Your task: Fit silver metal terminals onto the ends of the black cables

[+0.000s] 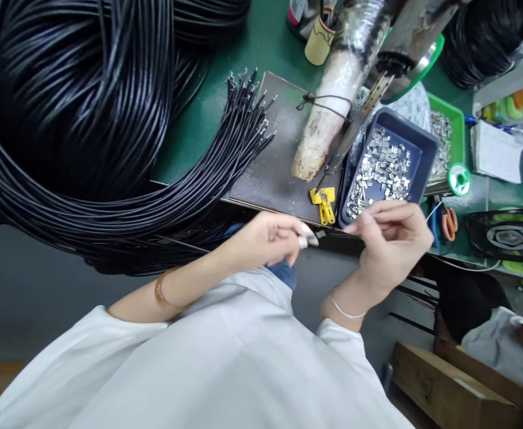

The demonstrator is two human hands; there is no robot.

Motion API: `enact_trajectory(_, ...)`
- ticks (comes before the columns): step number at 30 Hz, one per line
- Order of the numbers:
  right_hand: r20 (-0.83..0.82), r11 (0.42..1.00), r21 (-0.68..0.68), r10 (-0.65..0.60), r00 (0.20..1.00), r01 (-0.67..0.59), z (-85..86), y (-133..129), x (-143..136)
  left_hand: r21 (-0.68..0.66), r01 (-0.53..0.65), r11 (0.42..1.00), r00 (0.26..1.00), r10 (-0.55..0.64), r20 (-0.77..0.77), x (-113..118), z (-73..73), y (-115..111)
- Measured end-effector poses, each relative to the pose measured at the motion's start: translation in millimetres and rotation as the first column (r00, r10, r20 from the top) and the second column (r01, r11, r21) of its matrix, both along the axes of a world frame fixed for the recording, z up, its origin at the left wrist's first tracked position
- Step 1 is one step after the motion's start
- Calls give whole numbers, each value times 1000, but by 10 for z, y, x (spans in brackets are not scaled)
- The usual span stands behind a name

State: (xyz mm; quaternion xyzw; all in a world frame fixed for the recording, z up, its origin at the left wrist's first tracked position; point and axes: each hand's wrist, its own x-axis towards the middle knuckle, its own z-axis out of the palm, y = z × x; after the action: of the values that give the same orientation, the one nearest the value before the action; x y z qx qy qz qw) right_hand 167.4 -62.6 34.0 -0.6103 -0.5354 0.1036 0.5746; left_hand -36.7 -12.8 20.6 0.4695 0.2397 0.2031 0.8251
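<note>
The left hand point(282, 240), at the centre of the frame, is partly curled, its thumb and forefinger drawn together at a small pale blur point(310, 236); whether that is a held piece or something worn on the fingertips, I cannot tell. Right of centre, the right hand point(389, 238) is half closed, thumb and forefinger close together, the other fingers bent; I cannot tell if it pinches anything. The hands are apart, in front of the green table point(274, 42). Just beyond the right hand, a dark blue tray point(423, 145) holds small metal pieces point(384, 164). Yellow snips point(324, 204) lie left of it on a dark board point(279, 155). A thick bundle of black cables point(87, 101) fills the upper left, its cut ends point(252, 101) reaching over the board.
</note>
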Motion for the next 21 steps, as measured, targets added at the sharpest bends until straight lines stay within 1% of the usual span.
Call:
enact_trajectory(1,6,999,15,-35,999,34,-7,-18,-134,-55,-134,989,991,133,-15,38,-52,12)
enact_trajectory(2,43,997,34,-66,997,65,-23,-25,-246,-84,-230,970,973,229,-24,74,-101,30)
enact_trajectory(3,97,995,51,-88,991,84,-46,-23,-333,-91,-289,953,957,288,-25,106,-142,51)
enact_trajectory(4,132,995,57,-94,987,87,-75,-14,-394,-82,-318,945,948,317,-24,133,-171,72)
enact_trajectory(6,164,996,52,-79,983,72,-134,10,-451,-32,-340,940,940,340,-7,170,-190,104)
enact_trajectory(10,97,1000,-23,7,995,-5,-207,33,-436,131,-389,912,921,388,30,206,-123,123)
enact_trajectory(13,52,993,-84,84,995,-79,-222,26,-410,231,-390,891,916,402,-4,233,-91,115)
enact_trajectory(15,25,989,-102,110,994,-107,-225,21,-393,298,-414,860,900,436,-6,255,-103,102)
enact_trajectory(17,-8,987,-98,126,992,-126,-230,18,-377,380,-459,803,868,496,0,275,-122,82)
enact_trajectory(19,-59,984,-82,155,986,-159,-239,14,-370,472,-473,744,844,536,1,287,-130,58)
enact_trajectory(20,-83,982,-74,169,982,-175,-245,10,-372,503,-462,731,845,535,-3,288,-125,46)
enact_trajectory(21,-91,981,-65,175,980,-182,-253,6,-379,507,-442,740,857,515,-6,285,-115,36)
